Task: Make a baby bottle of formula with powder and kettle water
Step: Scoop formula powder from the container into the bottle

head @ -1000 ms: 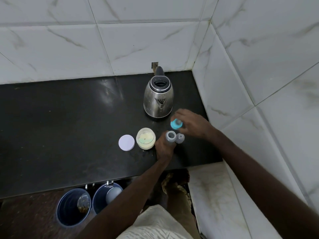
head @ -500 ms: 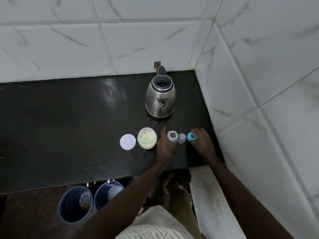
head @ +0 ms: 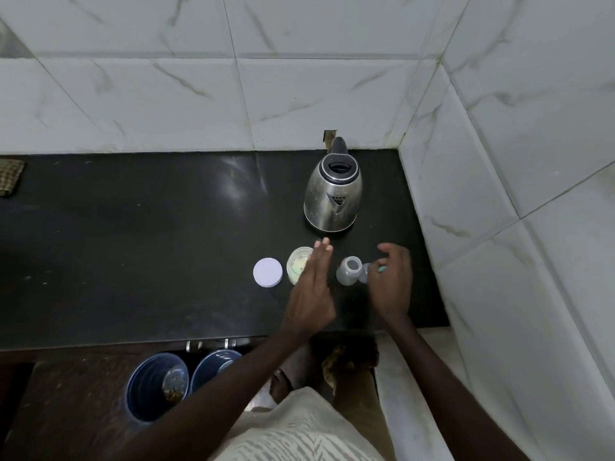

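Standing uncapped on the black counter (head: 166, 244), the grey baby bottle (head: 348, 270) sits between both hands, untouched. The left hand (head: 311, 287) hovers flat, fingers straight, over the open powder tub (head: 297, 266). The right hand (head: 391, 284) curls just right of the bottle over a teal teat piece (head: 382, 269); whether it grips that cannot be told.

Counter (head: 149, 261) ends in the wall corner; left hand (head: 312, 287) and right hand (head: 391, 281) are over its near right end; bottle (head: 348, 269) stands upright between the two hands; cap (head: 363, 277) sits just right of the bottle, against the right hand; ring (head: 382, 269) is under the right hand's fingers, mostly hidden; jar (head: 297, 265) is partly under the left hand's fingers; lid (head: 268, 272) lies flat just left of the jar; kettle (head: 333, 191) stands behind both hands; cloth (head: 10, 176) lies far left; bucket (head: 149, 384) and second bucket (head: 209, 364) are below the counter edge, left of the left forearm.
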